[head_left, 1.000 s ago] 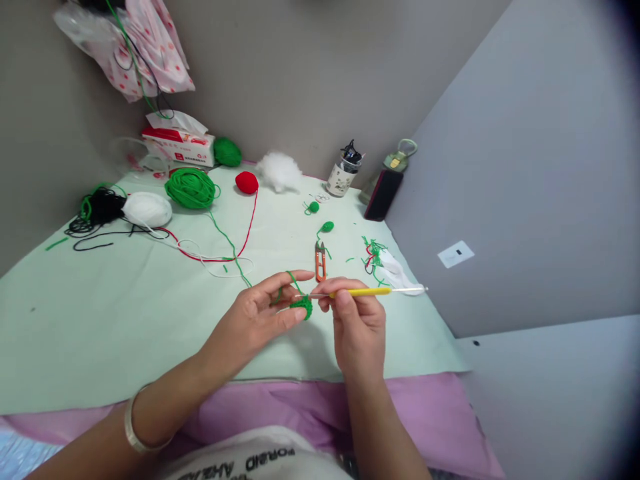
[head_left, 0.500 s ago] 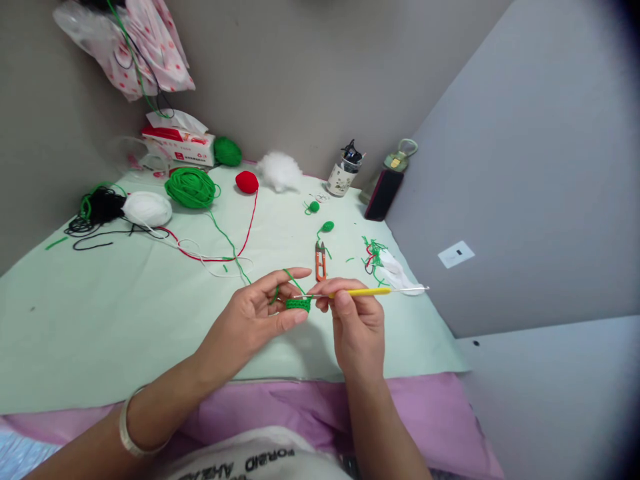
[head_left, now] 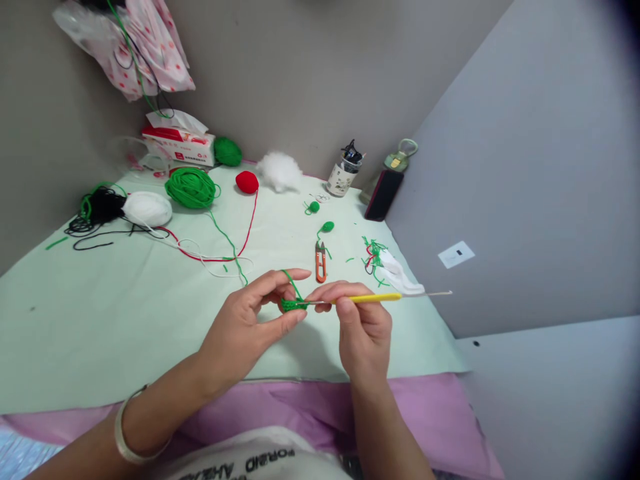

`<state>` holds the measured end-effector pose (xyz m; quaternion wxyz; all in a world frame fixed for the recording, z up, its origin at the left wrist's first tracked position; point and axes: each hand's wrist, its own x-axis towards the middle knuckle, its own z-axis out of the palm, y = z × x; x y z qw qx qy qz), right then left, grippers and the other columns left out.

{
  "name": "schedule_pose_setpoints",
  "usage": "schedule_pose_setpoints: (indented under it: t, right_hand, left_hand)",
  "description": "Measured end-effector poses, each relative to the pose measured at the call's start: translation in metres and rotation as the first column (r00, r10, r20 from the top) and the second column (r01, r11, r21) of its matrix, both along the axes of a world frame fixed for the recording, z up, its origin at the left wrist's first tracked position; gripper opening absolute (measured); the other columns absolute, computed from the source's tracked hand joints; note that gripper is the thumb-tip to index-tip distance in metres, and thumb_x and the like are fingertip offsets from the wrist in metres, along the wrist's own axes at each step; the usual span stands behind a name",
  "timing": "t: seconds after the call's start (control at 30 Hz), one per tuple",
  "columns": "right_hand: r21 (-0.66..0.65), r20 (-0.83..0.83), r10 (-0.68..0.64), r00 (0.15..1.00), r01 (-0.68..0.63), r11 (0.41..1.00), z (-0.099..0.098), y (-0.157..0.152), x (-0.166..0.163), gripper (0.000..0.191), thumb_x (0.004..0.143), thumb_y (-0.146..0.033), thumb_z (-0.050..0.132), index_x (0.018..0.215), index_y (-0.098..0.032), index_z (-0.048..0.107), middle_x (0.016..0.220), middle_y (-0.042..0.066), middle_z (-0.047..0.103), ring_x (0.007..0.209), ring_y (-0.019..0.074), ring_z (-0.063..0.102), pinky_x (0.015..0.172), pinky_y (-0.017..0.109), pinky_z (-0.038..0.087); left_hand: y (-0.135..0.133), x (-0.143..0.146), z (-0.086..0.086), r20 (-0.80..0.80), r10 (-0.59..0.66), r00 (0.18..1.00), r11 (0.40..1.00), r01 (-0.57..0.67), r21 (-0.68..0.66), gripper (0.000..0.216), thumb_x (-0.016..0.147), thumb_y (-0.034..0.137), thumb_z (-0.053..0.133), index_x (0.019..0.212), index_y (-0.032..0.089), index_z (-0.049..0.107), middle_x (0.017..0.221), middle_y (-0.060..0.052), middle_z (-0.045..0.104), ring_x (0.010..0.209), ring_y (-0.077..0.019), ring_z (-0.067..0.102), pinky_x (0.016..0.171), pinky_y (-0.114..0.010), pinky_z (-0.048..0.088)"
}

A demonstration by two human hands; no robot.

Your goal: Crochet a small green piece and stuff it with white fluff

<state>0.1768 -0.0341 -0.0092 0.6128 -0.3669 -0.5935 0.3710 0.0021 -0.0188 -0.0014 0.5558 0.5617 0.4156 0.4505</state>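
Observation:
My left hand (head_left: 250, 313) pinches a small green crochet piece (head_left: 293, 305) between thumb and fingers. Green yarn (head_left: 294, 283) runs from its raised index finger down to the piece. In my right hand (head_left: 365, 327) is a crochet hook (head_left: 375, 298) with a yellow grip, held like a pen. Its left tip meets the edge of the green piece; the exact loop is too small to make out. The hook's other metal end points right. Just beyond my hands lie orange thread snips (head_left: 321, 263).
Green yarn (head_left: 190, 188), white yarn (head_left: 147, 209), black yarn (head_left: 103, 205) and a red ball (head_left: 247, 182) lie at the back left, strands trailing. White stuffing (head_left: 279, 171), a pen cup (head_left: 343, 177) and a phone (head_left: 384, 195) stand behind. Yarn scraps (head_left: 374, 257) lie at right.
My right hand has shifted slightly right with the crochet hook, so less of the hook's tip overlaps the green piece. The piece has tilted and moved a little left.

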Motion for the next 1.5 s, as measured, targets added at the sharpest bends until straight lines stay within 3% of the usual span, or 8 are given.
schedule_pose_setpoints:
  t: [0.2, 0.33, 0.5, 0.7, 0.83, 0.97, 1.2, 1.5]
  right_hand:
    - [0.388, 0.453, -0.21, 0.866, 0.021, 0.921, 0.001, -0.006, -0.004, 0.023, 0.099, -0.008, 0.053, 0.112, -0.02, 0.068, 0.099, 0.009, 0.075, 0.091, 0.0204, 0.07, 0.077, 0.038, 0.055]
    - [0.581, 0.465, -0.379, 0.8, 0.048, 0.813, -0.009, -0.006, -0.006, 0.028, 0.096, -0.006, 0.056, 0.118, -0.02, 0.067, 0.106, 0.014, 0.076, 0.09, 0.0222, 0.07, 0.072, 0.038, 0.056]
    - [0.376, 0.196, -0.225, 0.955, 0.139, 0.916, -0.01, -0.004, -0.006, 0.024, 0.102, -0.013, 0.052, 0.11, -0.024, 0.072, 0.096, 0.007, 0.077, 0.089, 0.0209, 0.072, 0.073, 0.038, 0.058]
    - [0.098, -0.115, -0.068, 0.991, 0.08, 0.992, -0.008, 0.001, -0.005, 0.019, 0.104, -0.024, 0.055, 0.099, -0.025, 0.073, 0.092, 0.003, 0.076, 0.078, 0.0154, 0.069, 0.069, 0.031, 0.055]
    - [0.06, -0.142, -0.005, 0.99, 0.013, 0.998, -0.008, 0.002, -0.004, 0.019, 0.104, -0.025, 0.055, 0.098, -0.025, 0.073, 0.091, 0.002, 0.076, 0.079, 0.0149, 0.069, 0.07, 0.031, 0.055]
    - [0.165, 0.003, -0.045, 0.999, 0.043, 0.985, -0.003, 0.0, -0.004, 0.02, 0.103, -0.021, 0.054, 0.101, -0.024, 0.074, 0.091, 0.004, 0.075, 0.083, 0.0175, 0.069, 0.068, 0.032, 0.056]
    - [0.511, 0.426, -0.282, 0.86, 0.029, 0.859, 0.001, -0.008, -0.003, 0.02, 0.101, -0.013, 0.052, 0.113, -0.02, 0.067, 0.101, 0.012, 0.076, 0.091, 0.0217, 0.072, 0.073, 0.038, 0.059]
    - [0.739, 0.482, -0.626, 0.613, 0.1, 0.666, -0.018, -0.003, -0.012, 0.028, 0.093, -0.005, 0.064, 0.114, -0.021, 0.072, 0.104, 0.009, 0.072, 0.095, 0.0202, 0.069, 0.078, 0.033, 0.06]
  left_hand:
    - [-0.001, 0.002, -0.009, -0.189, 0.154, 0.97, 0.92, -0.071, 0.385, 0.036, 0.088, 0.012, 0.065, 0.12, 0.025, 0.074, 0.085, 0.002, 0.06, 0.082, -0.0142, 0.06, 0.083, -0.027, 0.05]
    - [-0.004, 0.001, -0.011, -0.138, 0.136, 0.981, 0.948, -0.089, 0.305, 0.036, 0.094, 0.022, 0.065, 0.129, 0.026, 0.069, 0.094, 0.0, 0.064, 0.089, -0.0149, 0.062, 0.088, -0.028, 0.05]
    - [-0.007, -0.001, -0.009, 0.044, 0.039, 0.998, 0.999, -0.04, 0.022, 0.035, 0.094, 0.031, 0.071, 0.129, 0.033, 0.07, 0.097, 0.002, 0.067, 0.097, -0.0151, 0.063, 0.088, -0.026, 0.051]
    - [-0.005, 0.0, -0.008, 0.108, 0.021, 0.994, 1.0, -0.019, -0.018, 0.033, 0.09, 0.029, 0.075, 0.123, 0.036, 0.074, 0.095, 0.004, 0.066, 0.096, -0.0137, 0.063, 0.094, -0.026, 0.049]
    - [-0.004, -0.001, -0.008, 0.098, 0.006, 0.995, 1.0, -0.005, -0.014, 0.032, 0.091, 0.029, 0.074, 0.122, 0.035, 0.074, 0.093, 0.003, 0.067, 0.094, -0.014, 0.063, 0.093, -0.027, 0.049]
    - [-0.004, -0.002, -0.007, 0.056, 0.024, 0.998, 0.999, -0.025, 0.022, 0.034, 0.09, 0.025, 0.073, 0.122, 0.034, 0.074, 0.094, 0.003, 0.069, 0.093, -0.0137, 0.064, 0.091, -0.026, 0.05]
    - [-0.003, 0.002, -0.002, -0.047, 0.137, 0.989, 0.973, -0.126, 0.194, 0.036, 0.087, 0.016, 0.069, 0.12, 0.028, 0.075, 0.094, 0.002, 0.067, 0.089, -0.0137, 0.062, 0.09, -0.027, 0.05]
    - [-0.001, 0.006, -0.005, 0.275, -0.012, 0.962, 0.983, 0.062, -0.173, 0.05, 0.083, 0.02, 0.078, 0.132, 0.028, 0.069, 0.083, 0.005, 0.061, 0.08, -0.0114, 0.059, 0.079, -0.024, 0.05]
